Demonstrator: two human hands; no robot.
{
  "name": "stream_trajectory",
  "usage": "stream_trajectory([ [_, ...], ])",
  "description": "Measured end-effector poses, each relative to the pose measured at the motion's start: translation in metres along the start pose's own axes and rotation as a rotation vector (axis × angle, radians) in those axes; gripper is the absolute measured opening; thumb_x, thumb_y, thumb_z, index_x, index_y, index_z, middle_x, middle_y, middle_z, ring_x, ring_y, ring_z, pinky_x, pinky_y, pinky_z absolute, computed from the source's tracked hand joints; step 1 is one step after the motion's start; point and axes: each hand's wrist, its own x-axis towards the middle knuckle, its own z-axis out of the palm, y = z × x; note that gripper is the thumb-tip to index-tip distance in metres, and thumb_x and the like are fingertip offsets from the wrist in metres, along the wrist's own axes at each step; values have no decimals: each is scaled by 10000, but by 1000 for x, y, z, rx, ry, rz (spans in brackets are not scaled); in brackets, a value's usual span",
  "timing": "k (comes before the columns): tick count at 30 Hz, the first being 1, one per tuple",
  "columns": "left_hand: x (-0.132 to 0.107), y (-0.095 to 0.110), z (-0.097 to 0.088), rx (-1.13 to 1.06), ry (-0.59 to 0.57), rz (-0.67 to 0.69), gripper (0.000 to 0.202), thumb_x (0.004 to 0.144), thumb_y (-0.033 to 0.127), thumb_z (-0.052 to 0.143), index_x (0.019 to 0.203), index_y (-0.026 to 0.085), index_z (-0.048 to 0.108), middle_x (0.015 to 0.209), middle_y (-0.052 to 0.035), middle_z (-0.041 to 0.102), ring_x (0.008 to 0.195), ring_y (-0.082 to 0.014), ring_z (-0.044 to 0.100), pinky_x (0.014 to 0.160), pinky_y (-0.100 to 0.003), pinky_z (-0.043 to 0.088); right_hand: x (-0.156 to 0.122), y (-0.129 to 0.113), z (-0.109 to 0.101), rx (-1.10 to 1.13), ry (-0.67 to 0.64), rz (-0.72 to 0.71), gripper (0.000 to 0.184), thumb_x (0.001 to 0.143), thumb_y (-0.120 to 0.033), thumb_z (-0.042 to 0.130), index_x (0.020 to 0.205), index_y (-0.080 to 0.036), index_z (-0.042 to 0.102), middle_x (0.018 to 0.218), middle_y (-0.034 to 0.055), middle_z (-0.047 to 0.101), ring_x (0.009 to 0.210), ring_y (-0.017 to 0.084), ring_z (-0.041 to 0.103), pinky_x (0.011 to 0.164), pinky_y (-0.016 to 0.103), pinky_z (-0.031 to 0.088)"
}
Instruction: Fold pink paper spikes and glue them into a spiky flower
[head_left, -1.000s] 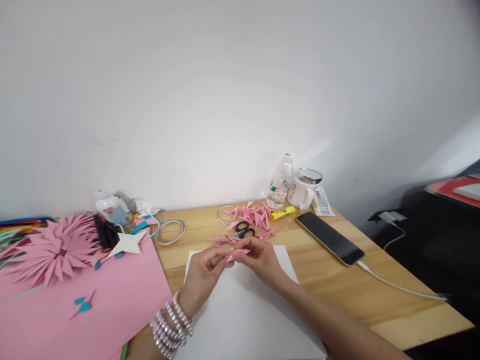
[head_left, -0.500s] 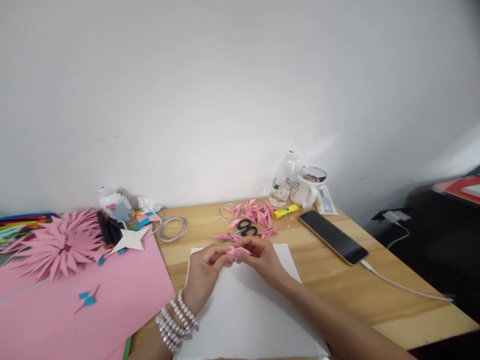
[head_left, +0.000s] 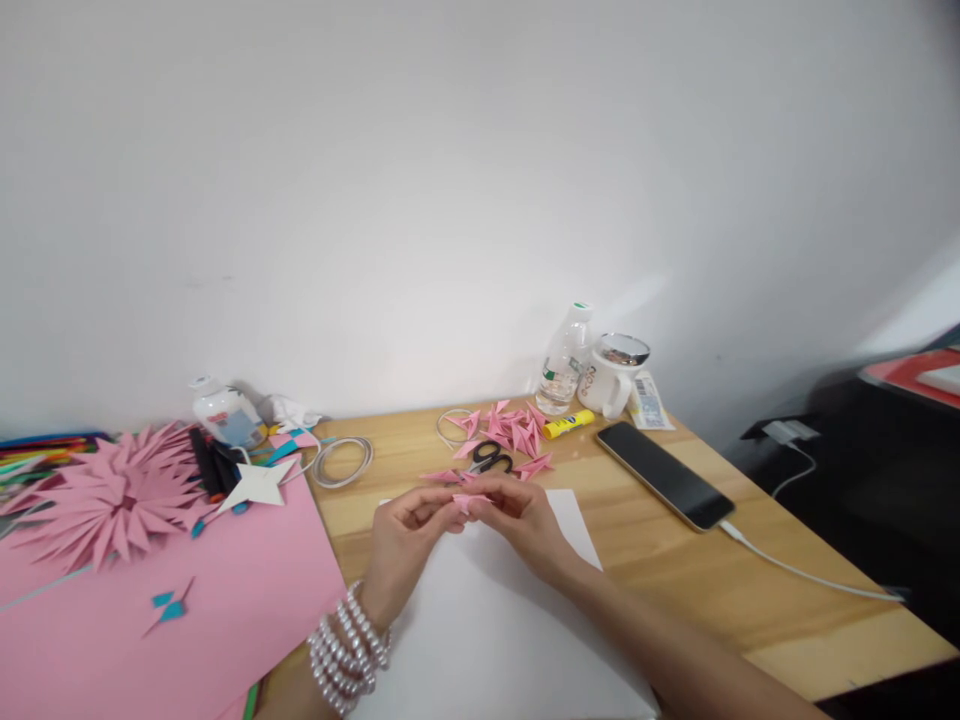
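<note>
My left hand [head_left: 409, 545] and my right hand [head_left: 525, 520] meet over a white sheet [head_left: 487, 640] on the wooden desk [head_left: 675, 560]. Both pinch a small folded pink paper piece [head_left: 471, 501] between their fingertips. Pearl bracelets [head_left: 346, 650] circle my left wrist. Just beyond the fingers lie black-handled scissors [head_left: 491, 457] and a heap of folded pink paper pieces [head_left: 510, 432].
A large pink sheet [head_left: 150, 620] lies at the left with a spiky pink paper flower [head_left: 112, 495] and a white paper star [head_left: 255, 485]. A phone [head_left: 664, 475] on a cable, a yellow glue stick [head_left: 568, 424], a bottle [head_left: 562, 362] and a mug [head_left: 611, 375] sit at the right.
My fingers have shifted slightly on the pink piece, which now shows less between them. The view has wobbled a little; nothing else on the desk moved.
</note>
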Motion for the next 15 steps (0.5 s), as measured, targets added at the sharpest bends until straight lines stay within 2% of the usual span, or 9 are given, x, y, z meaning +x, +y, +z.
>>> stream_trajectory([
  [3, 0, 1, 0, 33, 11, 9, 156, 621, 263, 693, 686, 124, 662, 633, -57, 692, 586, -178, 645, 603, -283, 538, 0, 1, 0, -38, -5, -33, 141, 716, -315, 640, 801, -210, 680, 769, 35, 640, 715, 156, 577, 667, 283, 475],
  [8, -1, 0, -1, 97, -18, 82, 118, 646, 254, 674, 634, 138, 658, 616, -45, 679, 588, -162, 631, 596, -256, 524, -1, 0, 2, 48, -5, 21, 136, 684, -306, 666, 759, -193, 662, 682, 13, 627, 623, 136, 571, 608, 265, 473],
  [11, -1, -2, -2, 122, -53, 118, 125, 679, 262, 650, 653, 141, 653, 636, -45, 677, 602, -161, 628, 604, -258, 521, 0, 0, 3, 55, -20, 21, 106, 694, -289, 656, 738, -192, 658, 639, -1, 612, 581, 123, 560, 573, 252, 465],
  [15, -2, -3, -4, 192, -67, 167, 125, 701, 264, 633, 679, 143, 652, 648, -50, 670, 616, -164, 625, 607, -261, 512, 0, -1, 1, -33, -33, -36, 88, 715, -284, 632, 732, -203, 661, 680, 9, 608, 550, 111, 528, 508, 230, 442],
])
